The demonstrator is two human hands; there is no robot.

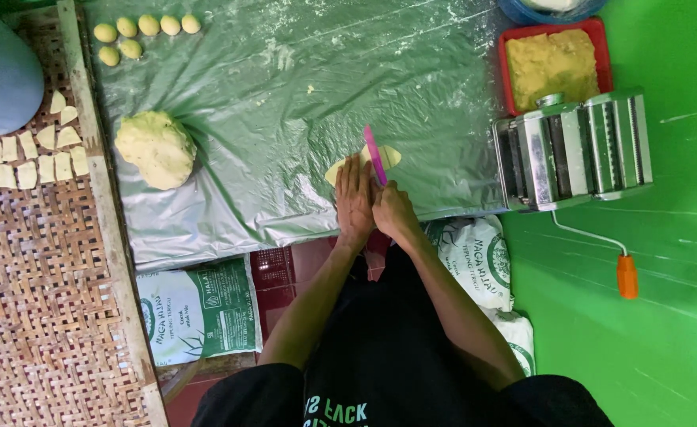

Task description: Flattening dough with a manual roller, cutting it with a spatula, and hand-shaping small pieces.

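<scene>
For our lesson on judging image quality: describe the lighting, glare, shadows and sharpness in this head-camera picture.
Head view: even, soft light; the plastic sheet shows pale glare along its wrinkles; the dough lump casts a faint shadow; the left hand, right hand and pink cutter look slightly soft; the pasta roller glints; straight edges bow slightly near the frame's borders.

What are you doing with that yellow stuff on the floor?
A person kneels at a plastic sheet. The left hand presses flat on a thin yellow dough piece, while the right hand holds a pink cutter across it. A big dough lump and small dough balls sit further left. Cut pieces lie on a woven tray. A hand-crank roller machine stands on the right.
</scene>
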